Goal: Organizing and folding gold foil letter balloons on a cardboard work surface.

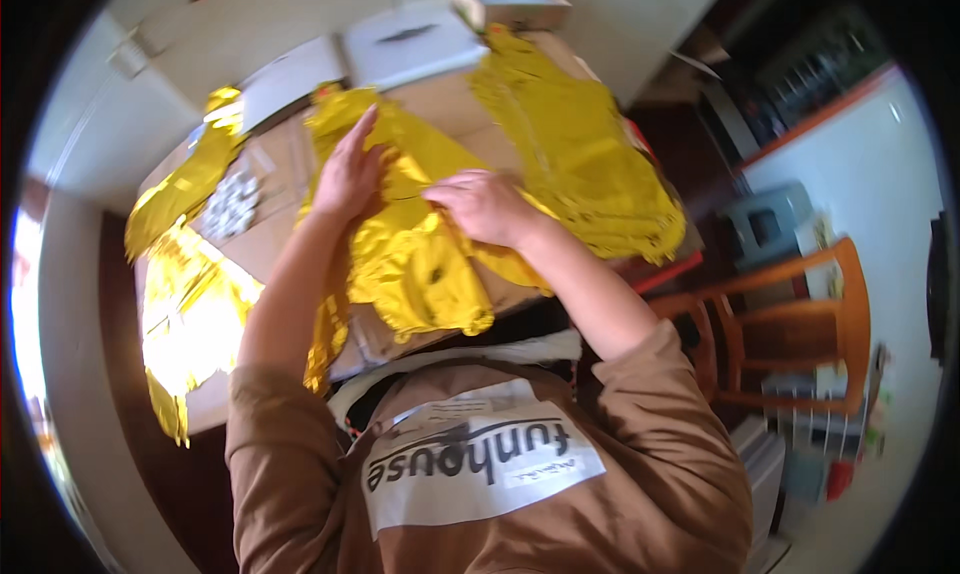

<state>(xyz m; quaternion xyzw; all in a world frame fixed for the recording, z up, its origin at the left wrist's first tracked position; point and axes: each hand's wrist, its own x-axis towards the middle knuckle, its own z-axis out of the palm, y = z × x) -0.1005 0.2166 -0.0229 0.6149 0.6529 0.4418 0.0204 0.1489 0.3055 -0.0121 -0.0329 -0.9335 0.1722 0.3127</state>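
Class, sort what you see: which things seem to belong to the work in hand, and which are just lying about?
Likely in use:
gold foil piece, under the left hand and right hand
gold foil pile to the right
cardboard-covered table

Apparently lying about:
wooden chair
blue-grey stool
box at the back

We see gold foil (412, 254) centrally, an orange-brown chair (790, 329) at three o'clock and a brown shirt (530, 530) with black-and-white print (485, 462) at six.
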